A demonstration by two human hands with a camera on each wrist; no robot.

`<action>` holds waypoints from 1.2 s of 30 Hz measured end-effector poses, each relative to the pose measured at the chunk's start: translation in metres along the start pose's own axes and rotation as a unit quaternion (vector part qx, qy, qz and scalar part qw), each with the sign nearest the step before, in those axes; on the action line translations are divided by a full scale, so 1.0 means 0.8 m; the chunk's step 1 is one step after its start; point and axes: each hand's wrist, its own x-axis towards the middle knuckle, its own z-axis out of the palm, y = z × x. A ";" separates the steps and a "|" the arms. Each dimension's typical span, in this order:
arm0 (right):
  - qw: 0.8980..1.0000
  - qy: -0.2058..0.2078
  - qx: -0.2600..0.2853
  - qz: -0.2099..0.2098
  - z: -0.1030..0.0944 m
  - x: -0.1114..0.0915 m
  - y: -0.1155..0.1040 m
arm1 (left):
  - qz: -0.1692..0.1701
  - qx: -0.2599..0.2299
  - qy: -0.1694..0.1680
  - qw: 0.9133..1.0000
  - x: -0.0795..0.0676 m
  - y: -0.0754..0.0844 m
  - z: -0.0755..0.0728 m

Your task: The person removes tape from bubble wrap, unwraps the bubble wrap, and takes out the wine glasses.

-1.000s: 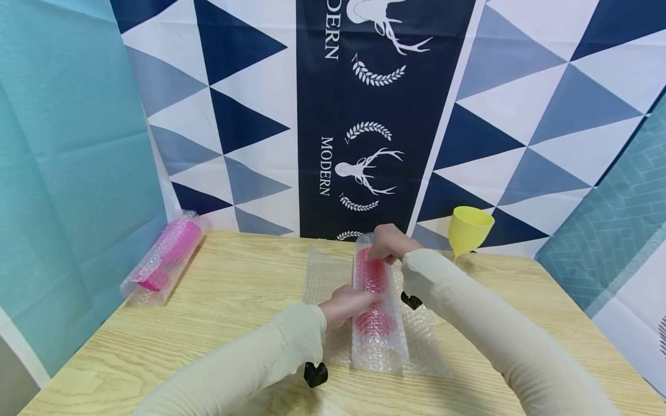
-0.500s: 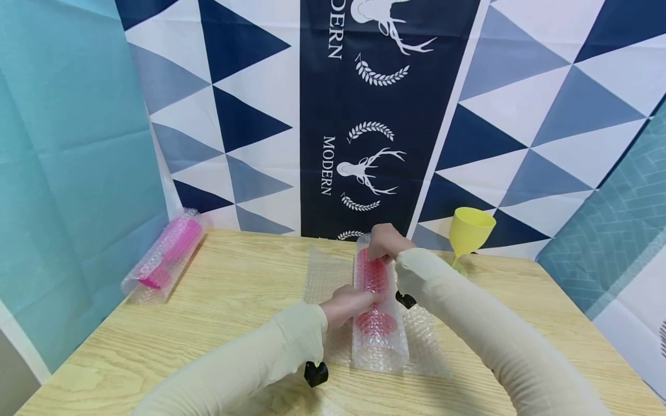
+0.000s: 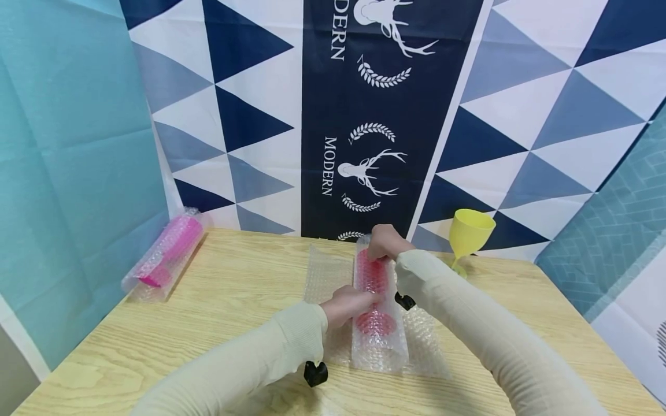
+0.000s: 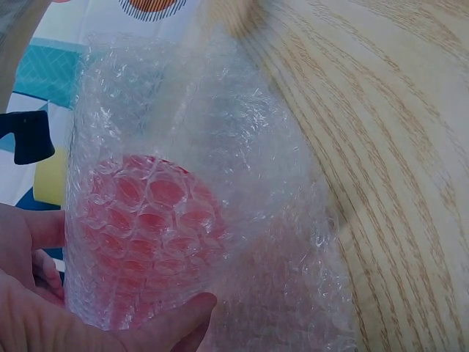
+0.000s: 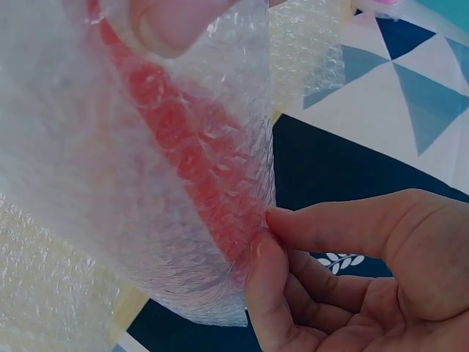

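Mid-table, a red goblet-shaped thing (image 3: pixel 376 325) lies lengthwise inside a roll of bubble wrap (image 3: pixel 378 357). My left hand (image 3: pixel 344 306) grips the roll around its middle; in the left wrist view its thumb (image 4: pixel 172 323) lies across the wrap, near the red round end (image 4: pixel 150 220). At the far end, my right hand (image 3: pixel 386 241) pinches the wrap's edge between thumb and forefinger, as the right wrist view shows. A loose flap of the bubble wrap spreads flat under the roll on both sides.
A yellow goblet (image 3: pixel 470 232) stands upright at the back right. Toward the back left lies a pink goblet (image 3: pixel 177 242) rolled in bubble wrap. Patterned cloth (image 3: pixel 255 115) hangs right behind the wooden table (image 3: pixel 234 289).
My right hand and forearm have shifted slightly left, baring more of the yellow goblet's stem. My left hand keeps its place on the roll.
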 end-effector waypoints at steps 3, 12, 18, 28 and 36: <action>1.000 0.000 0.024 0.004 0.000 0.001 0.001 | -0.003 -0.002 -0.001 1.000 0.000 0.000 -0.001; 0.999 0.014 0.035 -0.004 -0.002 0.001 0.011 | -0.003 -0.006 -0.011 1.000 -0.001 0.000 -0.001; 0.998 0.025 0.052 -0.008 -0.002 0.002 0.016 | 0.002 -0.009 -0.013 1.000 -0.001 -0.001 -0.001; 0.999 0.038 0.014 -0.030 -0.004 0.004 0.021 | 0.003 -0.007 -0.008 1.000 0.000 -0.002 -0.001; 0.999 0.041 0.000 -0.035 -0.010 -0.004 0.028 | 0.005 -0.009 -0.015 1.000 -0.004 -0.001 -0.002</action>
